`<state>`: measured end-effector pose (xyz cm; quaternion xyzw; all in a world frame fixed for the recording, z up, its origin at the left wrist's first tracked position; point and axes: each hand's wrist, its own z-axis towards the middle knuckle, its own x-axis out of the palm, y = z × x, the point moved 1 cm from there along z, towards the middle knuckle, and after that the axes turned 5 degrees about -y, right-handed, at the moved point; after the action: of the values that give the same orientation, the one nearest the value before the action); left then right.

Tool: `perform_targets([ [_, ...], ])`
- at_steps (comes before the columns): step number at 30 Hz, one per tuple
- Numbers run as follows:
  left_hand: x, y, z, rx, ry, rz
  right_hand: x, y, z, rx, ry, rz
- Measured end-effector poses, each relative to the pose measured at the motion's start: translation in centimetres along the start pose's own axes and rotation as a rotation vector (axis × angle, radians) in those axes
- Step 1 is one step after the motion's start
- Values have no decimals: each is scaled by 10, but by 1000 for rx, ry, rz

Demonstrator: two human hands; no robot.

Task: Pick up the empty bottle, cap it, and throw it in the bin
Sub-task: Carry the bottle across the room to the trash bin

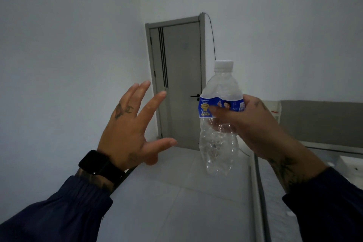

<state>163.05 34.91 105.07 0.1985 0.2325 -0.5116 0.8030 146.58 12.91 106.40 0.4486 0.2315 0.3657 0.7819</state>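
Note:
A clear, crumpled plastic bottle [219,139] with a blue label is held upright at chest height, right of centre. A white cap [224,65] sits on its neck. My right hand [249,124] grips the bottle around the label and middle. My left hand [135,124] is raised to the left of the bottle, fingers spread, holding nothing and apart from it. A black watch is on my left wrist. No bin is in view.
A closed grey door [180,84] with a black handle stands straight ahead in the white wall. A grey headboard [320,122] and a bed edge lie to the right. Pale floor tiles [176,202] run ahead to the door.

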Motion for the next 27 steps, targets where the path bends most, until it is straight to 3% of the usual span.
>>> perform_targets([
  [15, 242, 200, 149, 81, 9, -177, 50, -155, 259, 36, -151, 6],
  [27, 435, 295, 254, 105, -4, -220, 22, -283, 440, 58, -217, 7],
])
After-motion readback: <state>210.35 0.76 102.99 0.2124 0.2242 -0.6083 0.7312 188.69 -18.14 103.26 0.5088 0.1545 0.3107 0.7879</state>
